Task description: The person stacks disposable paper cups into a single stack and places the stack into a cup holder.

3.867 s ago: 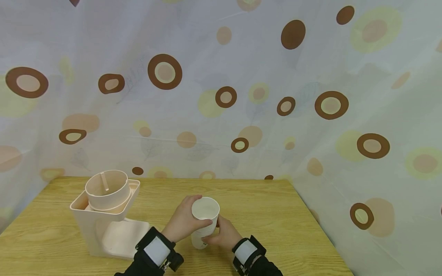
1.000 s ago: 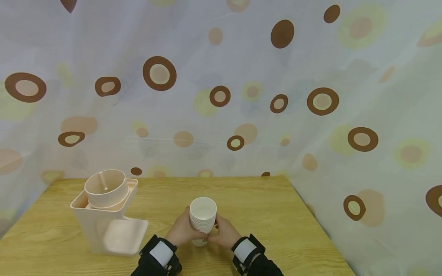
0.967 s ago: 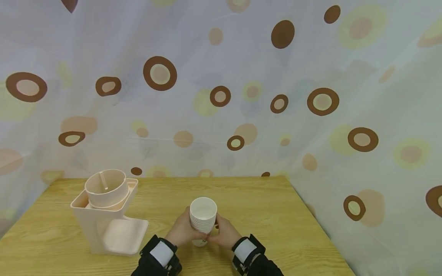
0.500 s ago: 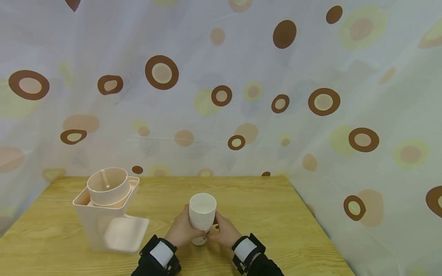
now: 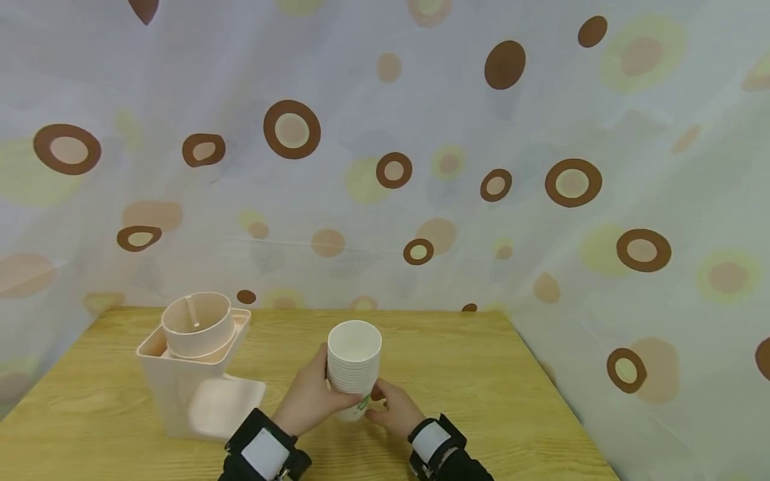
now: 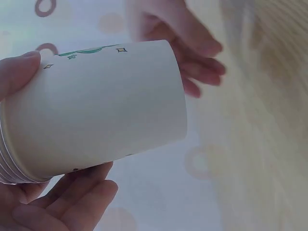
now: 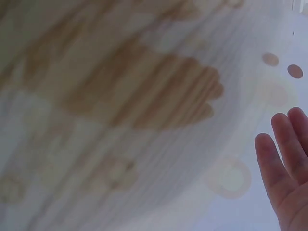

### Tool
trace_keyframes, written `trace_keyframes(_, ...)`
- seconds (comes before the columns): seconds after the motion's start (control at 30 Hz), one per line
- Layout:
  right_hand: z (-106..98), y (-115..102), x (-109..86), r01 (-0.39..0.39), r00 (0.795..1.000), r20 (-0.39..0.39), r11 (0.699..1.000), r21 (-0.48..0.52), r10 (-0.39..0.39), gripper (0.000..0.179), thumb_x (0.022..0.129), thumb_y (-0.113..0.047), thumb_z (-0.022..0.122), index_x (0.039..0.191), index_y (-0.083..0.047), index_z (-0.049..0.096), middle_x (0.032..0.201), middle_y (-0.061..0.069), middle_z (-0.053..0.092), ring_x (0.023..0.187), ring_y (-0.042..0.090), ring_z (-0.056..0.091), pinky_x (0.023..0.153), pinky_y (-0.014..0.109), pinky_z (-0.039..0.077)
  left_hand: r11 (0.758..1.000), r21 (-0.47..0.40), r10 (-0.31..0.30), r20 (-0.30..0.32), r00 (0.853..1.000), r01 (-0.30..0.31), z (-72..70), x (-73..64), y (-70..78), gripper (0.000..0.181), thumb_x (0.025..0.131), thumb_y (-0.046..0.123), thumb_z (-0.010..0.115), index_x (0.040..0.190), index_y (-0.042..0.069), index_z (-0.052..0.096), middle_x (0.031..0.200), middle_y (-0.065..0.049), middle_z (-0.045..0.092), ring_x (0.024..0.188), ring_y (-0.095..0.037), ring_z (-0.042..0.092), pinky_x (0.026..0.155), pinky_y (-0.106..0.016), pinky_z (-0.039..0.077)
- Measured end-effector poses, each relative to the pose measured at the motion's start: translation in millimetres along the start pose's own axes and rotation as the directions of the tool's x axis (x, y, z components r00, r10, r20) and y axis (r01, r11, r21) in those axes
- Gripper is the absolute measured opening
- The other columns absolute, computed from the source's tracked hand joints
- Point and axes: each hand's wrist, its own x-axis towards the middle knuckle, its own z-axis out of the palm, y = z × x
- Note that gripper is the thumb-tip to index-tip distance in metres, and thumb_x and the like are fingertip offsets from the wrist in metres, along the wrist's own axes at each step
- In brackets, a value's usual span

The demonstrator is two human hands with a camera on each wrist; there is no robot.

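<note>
My left hand [image 5: 309, 399] grips a stack of nested white paper cups [image 5: 353, 374], thumb on the near side and fingers round the back. The stack stands nearly upright with its open mouth up. In the left wrist view, the outermost cup [image 6: 106, 110] shows a plain white wall with a little green print, and the rims are bunched at the left. Close to the lower right of the stack is my right hand [image 5: 394, 409], its fingers loosely bent and holding nothing. In the right wrist view, that hand's fingers [image 7: 272, 166] are extended and apart from any object.
A cream plastic stand [image 5: 174, 394] with a round cylinder [image 5: 198, 341] on top and a flat ledge [image 5: 225, 406] at its lower right stands on the left of the wooden table [image 5: 445, 361]. A patterned curtain [image 5: 361, 100] hangs behind and to the right.
My left hand has raised the cup stack slightly and brought it nearer. The right hand, earlier holding the stack's lower part, has let go and drawn slightly right. The head view has shifted a little.
</note>
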Motion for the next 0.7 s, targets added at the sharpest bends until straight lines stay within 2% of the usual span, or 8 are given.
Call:
trace_keyframes(0.07, 1.0, 0.1, 0.6, 0.003, 1.0, 0.005, 1.0, -0.003, -0.003, 0.034, 0.082, -0.01, 0.067, 0.112, 0.0, 0.055, 0.102, 0.016, 0.064, 0.097, 0.035, 0.059, 0.078, 0.047, 0.05, 1.0, 0.008, 0.011, -0.023, 1.0, -0.011, -5.8, -2.6, 8.8, 0.085, 0.064, 0.021, 0.085, 0.134, 0.007, 0.038, 0.122, -0.009, 0.058, 0.112, -0.028, 0.057, 0.092, -0.047, 0.048)
trace_keyframes(0.33, 4.3, -3.1, 2.4, -0.029, 0.999, 0.019, 0.999, 0.017, 0.028, 0.038, 0.083, -0.011, 0.064, 0.117, 0.004, 0.055, 0.106, 0.018, 0.063, 0.097, 0.034, 0.058, 0.08, 0.047, 0.049, 0.999, 0.007, 0.048, -0.101, 0.994, -0.047, -39.1, -10.6, 39.6, 0.083, 0.064, 0.02, 0.085, 0.134, 0.017, 0.04, 0.12, -0.001, 0.06, 0.112, -0.02, 0.058, 0.094, -0.045, 0.046)
trace_keyframes(0.5, 6.7, -2.4, 4.2, -0.036, 0.999, 0.023, 0.999, 0.002, 0.036, 0.036, 0.084, -0.012, 0.063, 0.116, 0.003, 0.056, 0.106, 0.017, 0.063, 0.097, 0.033, 0.059, 0.08, 0.046, 0.049, 0.996, 0.058, 0.077, -0.142, 0.987, -0.07, -53.0, -13.2, 45.8, 0.081, 0.065, 0.019, 0.085, 0.132, 0.016, 0.04, 0.119, -0.004, 0.061, 0.11, -0.021, 0.059, 0.092, -0.046, 0.047)
trace_keyframes(0.7, 6.8, -4.4, 6.1, -0.03, 0.999, 0.032, 1.0, 0.005, 0.03, 0.035, 0.085, -0.012, 0.064, 0.117, 0.002, 0.056, 0.107, 0.017, 0.063, 0.098, 0.033, 0.058, 0.081, 0.047, 0.049, 0.996, 0.057, 0.07, -0.132, 0.989, -0.063, -54.6, -16.4, 45.7, 0.082, 0.064, 0.019, 0.085, 0.133, 0.017, 0.04, 0.118, -0.002, 0.06, 0.109, -0.019, 0.059, 0.092, -0.043, 0.046)
